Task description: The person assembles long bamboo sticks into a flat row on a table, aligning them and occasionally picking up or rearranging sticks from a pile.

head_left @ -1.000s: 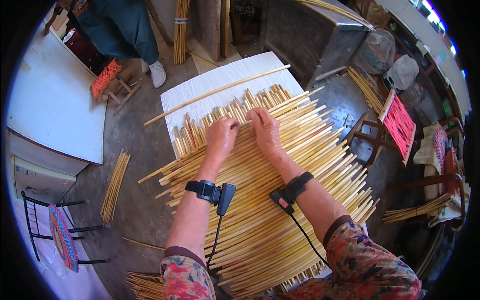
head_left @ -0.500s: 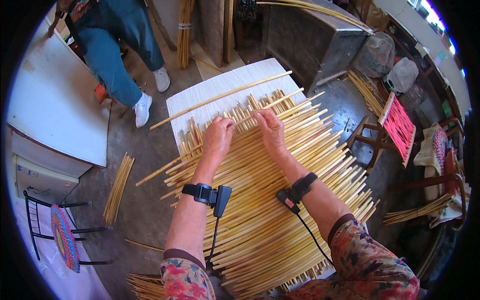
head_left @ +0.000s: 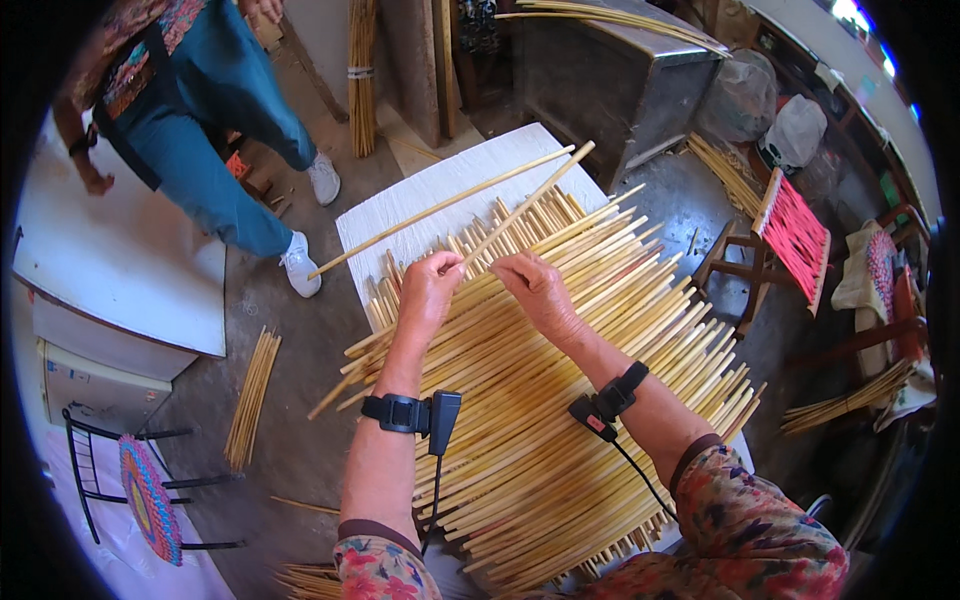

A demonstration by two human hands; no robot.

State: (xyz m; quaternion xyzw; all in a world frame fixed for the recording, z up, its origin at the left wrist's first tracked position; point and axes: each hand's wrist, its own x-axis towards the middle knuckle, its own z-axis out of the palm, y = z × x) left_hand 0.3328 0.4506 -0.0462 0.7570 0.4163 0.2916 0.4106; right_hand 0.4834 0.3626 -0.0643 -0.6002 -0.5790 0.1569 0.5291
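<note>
A wide layer of straight yellow stalks (head_left: 520, 420) lies side by side in front of me. Beneath it, crosswise stalks (head_left: 530, 215) stick out at the far edge. My left hand (head_left: 428, 292) pinches a long stalk (head_left: 535, 200) at that edge; it slants up to the far right, its lower end past my wrist. My right hand (head_left: 540, 292) is just right of it over the layer, fingertips pressed together and apart from the held stalk. Whether something thin is between them cannot be seen. Another single stalk (head_left: 440, 208) lies across the white board (head_left: 400, 215) beyond.
A person in teal trousers (head_left: 225, 180) stands at the far left. Loose stalk bundles (head_left: 252, 400) lie on the floor; one bundle (head_left: 361, 90) stands upright at the back. Around are a dark cabinet (head_left: 610, 90), a red-webbed stool (head_left: 790, 240) and a black-framed chair (head_left: 150, 490).
The held stalk has swung to a steeper slant, its far end rising away from the layer. My right fingertips have come off it and moved nearer. The other person has shifted.
</note>
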